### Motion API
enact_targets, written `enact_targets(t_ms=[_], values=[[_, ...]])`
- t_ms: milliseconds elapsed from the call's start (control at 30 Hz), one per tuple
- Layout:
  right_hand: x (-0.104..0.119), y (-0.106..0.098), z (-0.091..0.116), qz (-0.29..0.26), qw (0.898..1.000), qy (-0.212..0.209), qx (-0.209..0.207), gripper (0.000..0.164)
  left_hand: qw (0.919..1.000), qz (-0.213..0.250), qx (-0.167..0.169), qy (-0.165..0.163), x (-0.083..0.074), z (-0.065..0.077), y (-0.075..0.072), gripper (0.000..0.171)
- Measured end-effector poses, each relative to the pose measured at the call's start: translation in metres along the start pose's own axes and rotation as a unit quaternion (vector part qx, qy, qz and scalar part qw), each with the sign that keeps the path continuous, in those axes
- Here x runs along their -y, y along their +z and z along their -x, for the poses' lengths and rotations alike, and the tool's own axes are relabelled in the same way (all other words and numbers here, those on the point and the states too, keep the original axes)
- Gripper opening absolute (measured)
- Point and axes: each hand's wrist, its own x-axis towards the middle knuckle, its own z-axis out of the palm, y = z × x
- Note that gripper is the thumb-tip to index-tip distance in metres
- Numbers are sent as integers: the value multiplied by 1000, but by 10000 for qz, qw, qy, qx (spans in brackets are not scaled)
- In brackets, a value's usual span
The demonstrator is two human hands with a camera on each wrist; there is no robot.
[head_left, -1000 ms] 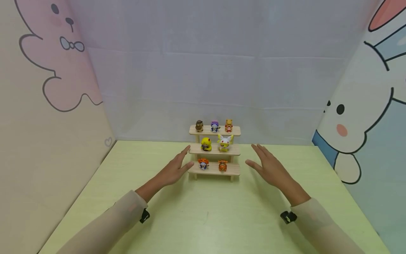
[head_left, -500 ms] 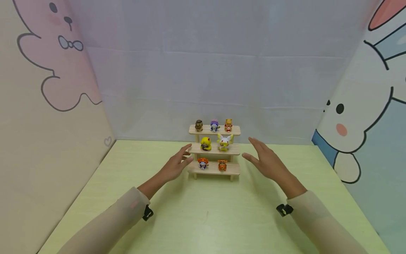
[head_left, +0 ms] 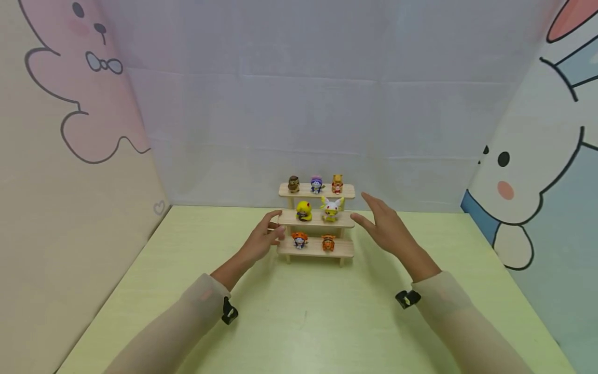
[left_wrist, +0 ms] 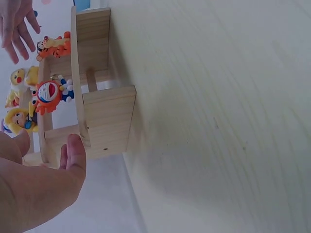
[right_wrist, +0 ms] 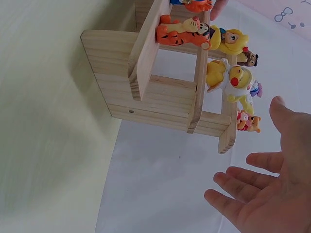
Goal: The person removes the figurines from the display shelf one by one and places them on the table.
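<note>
Item: one three-tier display stand of pale natural wood (head_left: 314, 250), stepped, upright at the far side of the pale yellow-green tabletop (head_left: 301, 322), between your two hands, near the whitish sheet backdrop (head_left: 299, 109).

Top tier, left to right: one brown owl figurine (head_left: 293, 184); one blue-and-white figurine with a purple hat (head_left: 316, 185); one yellow bear figurine with red (head_left: 337, 185).

Middle tier: one yellow-haired figurine (head_left: 304, 211), left; one yellow-and-white figurine with tall ears (head_left: 331, 209), right.

Bottom tier: one blue-and-white figurine with an orange hood (head_left: 300, 240), left; one orange tiger figurine with dark stripes (head_left: 328, 242), right.

Your left hand (head_left: 258, 241): at the stand's left end, fingers lightly bent by the middle tier, thumb by the bottom tier; grip apart. Whether it touches the wood, you cannot tell from these views.

Your right hand (head_left: 391, 229): just beside the stand's right end, fingers extended, thumb spread toward the middle tier; grip apart, holding nothing.

Also listed: your two pale beige sleeves (head_left: 444, 301), each with a small black device (head_left: 408, 299) at the cuff; a pink bear drawing (head_left: 93, 93) on the left panel; a white rabbit drawing (head_left: 528, 171) on the right.
</note>
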Motion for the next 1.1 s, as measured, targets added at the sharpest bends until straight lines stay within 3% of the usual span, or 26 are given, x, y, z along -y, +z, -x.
enact_targets(t_ms=[367, 800, 1100], values=[[10, -4, -16, -414, 9984, 12, -377, 77, 9980, 531, -305, -162, -3, -9, 9, 54], [19, -2, -34, -785, 9945, -54, -688, 71, 9888, 1294, -664, -326, 1, -14, 19, 47], [25, -1, -49, -1205, 9880, -105, -957, 60, 9837, 1417, -1073, -288, 5, -18, 24, 41]])
